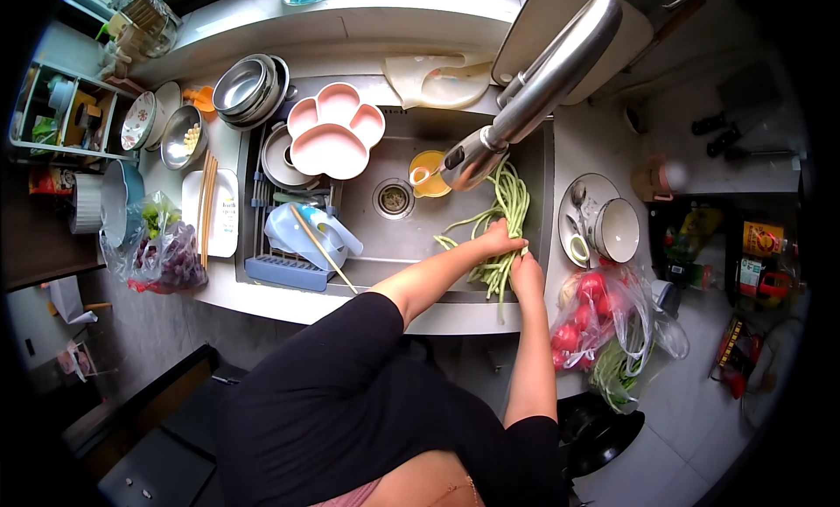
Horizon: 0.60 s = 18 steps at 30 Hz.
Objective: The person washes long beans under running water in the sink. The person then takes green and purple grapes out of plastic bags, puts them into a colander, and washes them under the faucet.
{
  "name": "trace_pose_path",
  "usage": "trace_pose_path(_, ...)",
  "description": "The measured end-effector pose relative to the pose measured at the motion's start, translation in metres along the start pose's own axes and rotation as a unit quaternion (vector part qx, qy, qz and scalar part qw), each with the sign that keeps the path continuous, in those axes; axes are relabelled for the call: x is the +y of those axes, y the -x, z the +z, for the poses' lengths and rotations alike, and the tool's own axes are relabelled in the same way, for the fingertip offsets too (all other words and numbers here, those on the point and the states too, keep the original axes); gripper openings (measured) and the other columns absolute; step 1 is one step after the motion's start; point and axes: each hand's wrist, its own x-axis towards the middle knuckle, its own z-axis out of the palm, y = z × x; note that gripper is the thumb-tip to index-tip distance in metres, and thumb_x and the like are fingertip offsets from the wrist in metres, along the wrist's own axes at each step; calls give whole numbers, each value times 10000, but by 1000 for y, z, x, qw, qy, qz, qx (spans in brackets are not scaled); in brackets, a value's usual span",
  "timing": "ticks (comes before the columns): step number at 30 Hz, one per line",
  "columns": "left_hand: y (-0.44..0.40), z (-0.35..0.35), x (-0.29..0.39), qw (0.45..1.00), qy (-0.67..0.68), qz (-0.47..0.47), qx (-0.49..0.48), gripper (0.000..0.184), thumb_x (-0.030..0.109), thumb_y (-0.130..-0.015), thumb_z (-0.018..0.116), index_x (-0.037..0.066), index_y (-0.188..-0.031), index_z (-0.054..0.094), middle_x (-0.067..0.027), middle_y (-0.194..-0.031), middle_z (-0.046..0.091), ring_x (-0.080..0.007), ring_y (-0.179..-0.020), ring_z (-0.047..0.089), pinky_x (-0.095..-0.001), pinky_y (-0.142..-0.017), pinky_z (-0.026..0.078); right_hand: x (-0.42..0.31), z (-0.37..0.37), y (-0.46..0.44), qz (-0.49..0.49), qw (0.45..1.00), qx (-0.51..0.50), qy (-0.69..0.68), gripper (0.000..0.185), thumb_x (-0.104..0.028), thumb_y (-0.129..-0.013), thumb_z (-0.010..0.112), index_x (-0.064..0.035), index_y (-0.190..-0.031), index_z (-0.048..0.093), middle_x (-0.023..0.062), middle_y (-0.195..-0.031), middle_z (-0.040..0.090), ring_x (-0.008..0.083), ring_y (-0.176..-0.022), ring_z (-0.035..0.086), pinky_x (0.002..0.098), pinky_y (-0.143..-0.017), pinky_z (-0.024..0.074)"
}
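A bundle of long green beans (511,196) hangs over the right part of the steel sink (367,236). My left hand (502,237) is closed around the middle of the bundle. Just below it, my right hand (526,272) grips the same beans near their lower ends, its fingers partly hidden. Some bean ends stick out to the left, over the sink floor. Above the bundle reaches the metal faucet (525,96), its head close to the upper bean ends. To the left of the beans lies a yellow strainer-like item (429,176) beside the drain (394,199).
A pink divided plate (335,131) and a blue dish rack (286,273) occupy the sink's left side. Metal bowls (241,85) and chopsticks (207,209) are farther left. On the right are a white bowl (618,230) and a bag of red tomatoes (584,314).
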Motion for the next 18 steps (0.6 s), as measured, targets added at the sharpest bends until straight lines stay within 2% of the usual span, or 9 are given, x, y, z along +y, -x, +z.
trace_pose_path(3, 10, -28, -4, 998, 19, -56, -27, 881, 603, -679, 635, -83, -1197, 443, -298, -1175, 485, -372, -1090, 501, -408, -942, 388, 0, -5, -3, 16, 999, -41, -4, 463, -203, -812, 524, 4, -1216, 436, 238, -1047, 565, 399, -919, 567, 463, -794, 460)
trace_pose_path(5, 26, -54, -20, 986, 96, -117, 67, 848, 574, -750, 589, -104, -1231, 421, -294, -1177, 503, -342, -1051, 538, -393, -919, 408, -18, -17, 5, -31, 999, 0, 11, 472, -184, -798, 552, -8, -1220, 437, 219, -1134, 521, 380, -994, 536, 446, -833, 448)
trace_pose_path(7, 39, -91, -45, 925, 266, -247, 115, 631, 475, -815, 562, -105, -1062, 525, -168, -861, 607, -248, -743, 600, -360, -705, 510, -34, -17, 4, -92, 994, 51, 38, 491, -179, -782, 593, -28, -1223, 437, 178, -1248, 446, 350, -1114, 466, 426, -895, 420)
trace_pose_path(9, 40, -122, -65, 857, 381, -285, 200, 662, 429, -796, 606, -63, -1190, 404, -174, -989, 538, -232, -810, 581, -318, -597, 526, -58, -23, -4, -131, 988, 73, 24, 477, -207, -790, 594, -34, -1211, 453, 155, -1234, 468, 339, -1129, 458, 423, -903, 416)
trace_pose_path(10, 36, -136, -73, 860, 382, -265, 210, 794, 404, -776, 639, 13, -1325, 219, -193, -1172, 441, -260, -926, 550, -338, -645, 533, -69, -24, -14, -146, 987, 65, -15, 466, -215, -793, 593, -36, -1203, 463, 153, -1234, 471, 337, -1129, 461, 421, -905, 416)
trace_pose_path(12, 27, -152, -78, 870, 390, -218, 208, 867, 389, -767, 655, 86, -1371, 111, -184, -1282, 364, -303, -1031, 503, -399, -735, 519, -92, -27, -33, -186, 978, 61, -77, 375, -232, -816, 562, -15, -1120, 532, 171, -1141, 547, 342, -1048, 521, 403, -880, 429)
trace_pose_path(14, 10, -162, -98, 876, 433, -160, 137, 901, 409, -759, 665, 108, -1382, 89, -172, -1326, 329, -344, -1090, 464, -472, -827, 462, -114, -23, -58, -158, 977, -37, -141, 357, -240, -826, 547, -5, -1094, 547, 185, -1074, 580, 362, -1000, 540, 403, -851, 436)
trace_pose_path(16, 4, -172, -106, 858, 487, -139, 87, 895, 444, -753, 664, 124, -1383, 115, -159, -1351, 318, -367, -1138, 433, -531, -895, 401, -116, 30, -99, -203, 940, -40, -271, 354, -252, -836, 536, 2, -1082, 552, 206, -1053, 588, 358, -980, 557, 398, -821, 444)
trace_pose_path(18, 10, -189, -93, 818, 551, -155, 61, 855, 493, -750, 651, 134, -1374, 191, -145, -1355, 331, -373, -1172, 411, -579, -937, 335, -124, 67, -117, -295, 926, 7, -236, 392, -270, -843, 533, 11, -1116, 520, 225, -1046, 580, 336, -947, 575, 399, -811, 446)
